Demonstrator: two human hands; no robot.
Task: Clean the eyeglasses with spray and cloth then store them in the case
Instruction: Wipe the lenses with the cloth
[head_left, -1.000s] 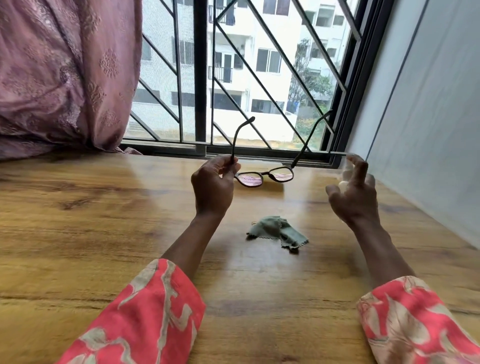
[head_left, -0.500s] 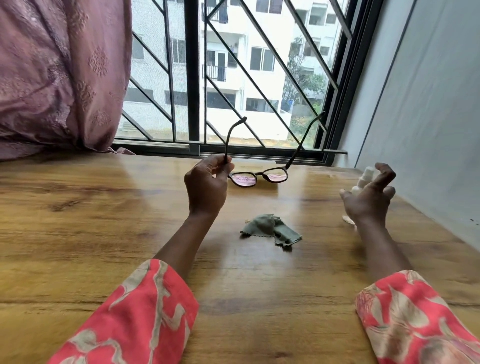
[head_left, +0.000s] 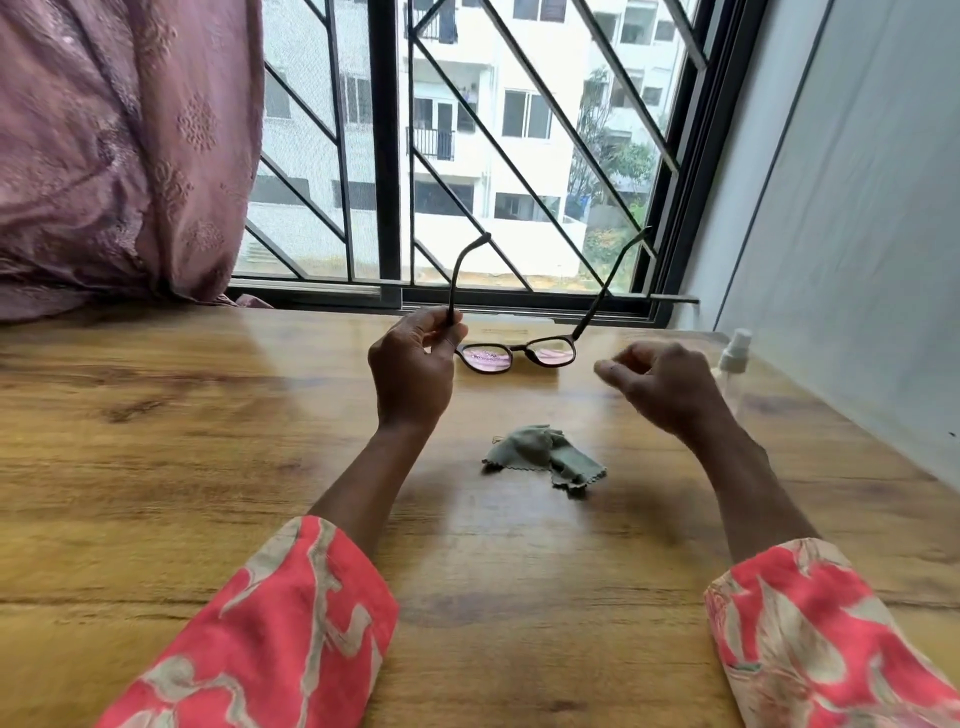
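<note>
Curtain (head_left: 119, 156): mauve, patterned, bunched at the far left, its foot resting on the back edge of the worktop (head_left: 156, 441).

Worktop: wood grain, glossy, running up to a barred window (head_left: 467, 156).

Left sleeve (head_left: 270, 634): coral with a pale print, low in the foreground.

Left hand (head_left: 413, 376): raised above the worktop, thumb and fingers (head_left: 448, 332) curled together and pinching the near end of one arm of the eyeglasses.

Eyeglasses (head_left: 517, 356): dark frame, two lenses showing a pink sheen, front held low just right of the left hand. Both arms unfolded and pointing up towards the window. Whether the frame touches the worktop cannot be told.

Cloth (head_left: 543, 454): small, grey-green, crumpled, zigzag edge. Lies on the worktop between the two forearms, nearer the person than the eyeglasses, touched by neither hand.

Right hand (head_left: 662, 387): lifted clear of the worktop, right of the eyeglasses and apart from them, fingers loosely curled and holding nothing.

Spray bottle (head_left: 732, 358): clear body, white pump top, upright on the worktop just beyond the right hand, near the wall (head_left: 857, 234); partly hidden by the hand.

Right sleeve (head_left: 821, 639): same coral print, bottom right corner.
</note>
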